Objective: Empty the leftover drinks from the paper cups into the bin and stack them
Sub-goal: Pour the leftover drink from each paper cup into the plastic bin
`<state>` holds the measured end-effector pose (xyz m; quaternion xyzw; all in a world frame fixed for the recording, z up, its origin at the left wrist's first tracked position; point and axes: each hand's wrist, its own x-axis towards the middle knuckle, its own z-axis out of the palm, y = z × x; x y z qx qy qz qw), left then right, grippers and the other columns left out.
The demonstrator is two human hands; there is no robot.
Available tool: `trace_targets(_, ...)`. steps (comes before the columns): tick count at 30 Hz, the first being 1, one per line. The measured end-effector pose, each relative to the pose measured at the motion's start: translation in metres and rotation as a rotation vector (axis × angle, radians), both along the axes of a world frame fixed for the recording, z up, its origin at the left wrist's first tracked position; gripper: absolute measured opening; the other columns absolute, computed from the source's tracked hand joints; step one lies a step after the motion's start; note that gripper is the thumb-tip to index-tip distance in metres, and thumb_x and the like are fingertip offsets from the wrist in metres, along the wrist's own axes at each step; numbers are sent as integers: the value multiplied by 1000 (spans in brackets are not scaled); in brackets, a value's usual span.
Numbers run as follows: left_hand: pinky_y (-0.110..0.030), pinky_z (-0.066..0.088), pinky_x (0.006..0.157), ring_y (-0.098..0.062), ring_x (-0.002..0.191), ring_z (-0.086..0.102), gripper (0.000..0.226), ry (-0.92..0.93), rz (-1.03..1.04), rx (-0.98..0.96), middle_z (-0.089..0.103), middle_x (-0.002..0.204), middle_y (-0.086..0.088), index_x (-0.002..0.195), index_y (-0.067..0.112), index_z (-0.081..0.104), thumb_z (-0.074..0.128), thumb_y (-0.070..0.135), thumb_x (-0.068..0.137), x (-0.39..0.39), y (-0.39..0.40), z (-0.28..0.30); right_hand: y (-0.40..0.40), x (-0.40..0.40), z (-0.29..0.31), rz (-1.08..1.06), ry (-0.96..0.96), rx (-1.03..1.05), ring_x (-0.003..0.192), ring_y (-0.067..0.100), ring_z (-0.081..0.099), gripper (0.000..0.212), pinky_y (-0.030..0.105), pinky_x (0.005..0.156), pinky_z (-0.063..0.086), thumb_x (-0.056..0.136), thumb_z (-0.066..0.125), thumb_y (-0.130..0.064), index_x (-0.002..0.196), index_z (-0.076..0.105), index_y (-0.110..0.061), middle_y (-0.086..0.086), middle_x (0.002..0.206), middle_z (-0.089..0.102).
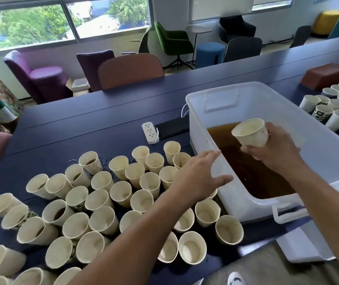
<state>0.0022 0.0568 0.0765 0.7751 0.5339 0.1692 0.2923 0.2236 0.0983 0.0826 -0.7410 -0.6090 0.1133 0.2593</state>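
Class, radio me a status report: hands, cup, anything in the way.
Right hand grips paper cup over the bin. Left hand open, hovering over the table cups. Brown liquid in bin. Nothing blocking.

Right hand [275,149] grips a paper cup [250,132], tipped sideways over the white bin [215,99] of brown liquid [252,171]. Left hand [199,175] reaches flat, fingers straight, above the crowd of cups [102,202] on the dark table [82,124].
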Motion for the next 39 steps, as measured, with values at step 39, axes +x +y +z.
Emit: trace_targets(39, -41, 55, 89, -28, 98, 67, 30, 58, 1369, -337, 70, 114, -8, 112, 15, 65, 60, 40, 96, -413, -143, -88, -18, -503, -54, 1013, 323, -178, 76, 11, 68, 18, 37, 78, 57, 92, 62, -36, 96, 78, -28, -11, 81, 73)
